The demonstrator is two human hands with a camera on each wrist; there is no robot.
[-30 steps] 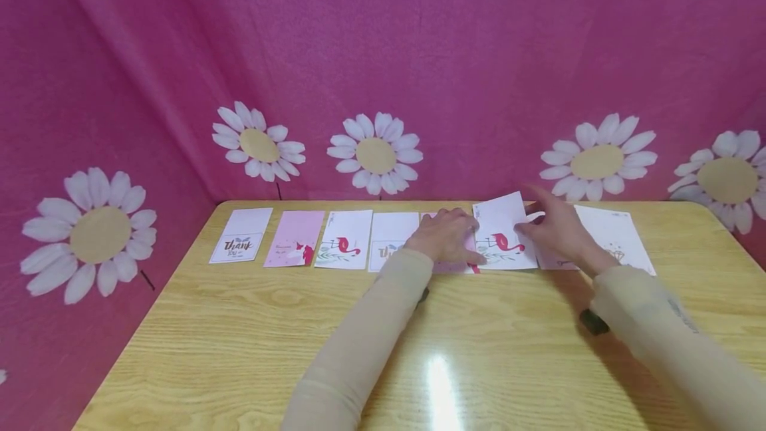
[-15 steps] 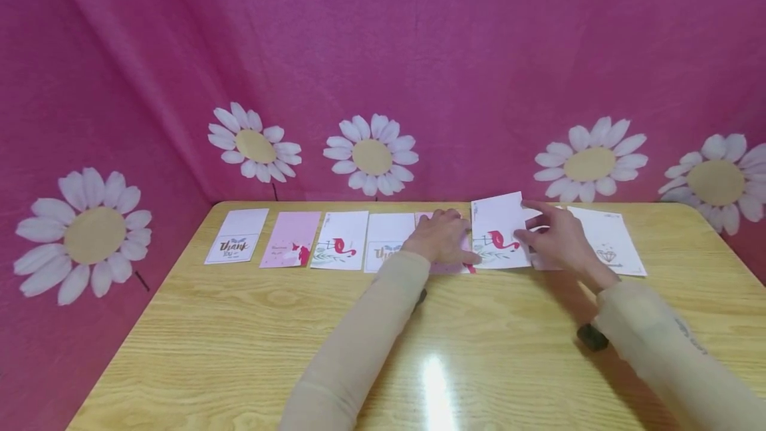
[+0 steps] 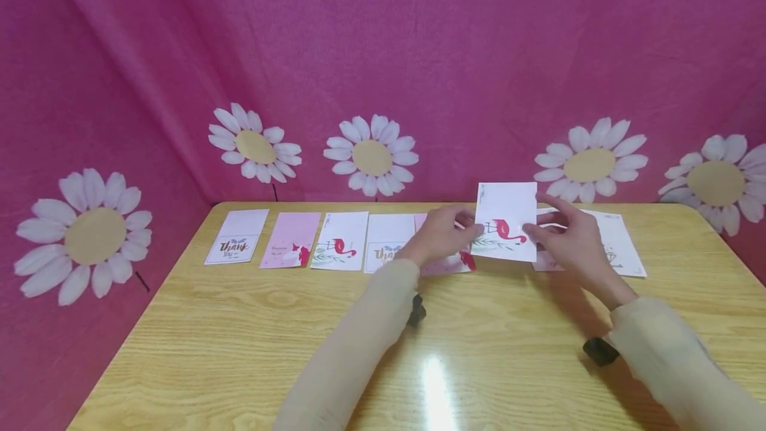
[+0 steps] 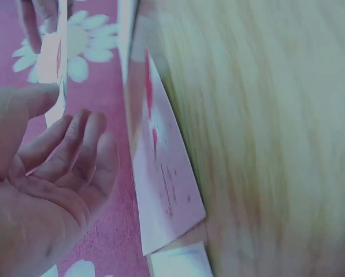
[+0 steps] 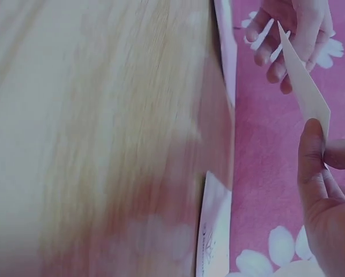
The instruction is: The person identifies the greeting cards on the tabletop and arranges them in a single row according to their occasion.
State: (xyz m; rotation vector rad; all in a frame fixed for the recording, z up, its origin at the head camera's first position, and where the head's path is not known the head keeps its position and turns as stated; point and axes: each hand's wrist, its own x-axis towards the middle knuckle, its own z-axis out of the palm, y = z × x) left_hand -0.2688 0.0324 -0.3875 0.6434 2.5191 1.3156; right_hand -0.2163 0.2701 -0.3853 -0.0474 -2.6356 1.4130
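Both hands hold a white flamingo card [image 3: 507, 208] upright above the back of the table, its printed side facing me. At its left edge, my left hand [image 3: 441, 233] pinches it between thumb and fingers. My right hand [image 3: 571, 239] grips the right edge, thumb on the front and fingers behind, as the card [image 5: 307, 89] seen nearly edge-on in the right wrist view shows. Below the left hand lies a pink card [image 4: 166, 196], partly hidden in the head view. Behind the right hand are another pink card [image 3: 546, 261] and a white card with a diamond drawing [image 3: 625, 245].
Along the back of the wooden table [image 3: 287, 338], a row continues leftward: a thank-you card [image 3: 236, 237], a pink card [image 3: 290, 239], a flamingo card [image 3: 340, 241] and another thank-you card [image 3: 383, 238]. A pink curtain [image 3: 467, 72] with daisies hangs behind.
The flamingo card has risen and straightened in the right hand. My left hand has moved from the pink card up to the flamingo card's left edge and now pinches it.
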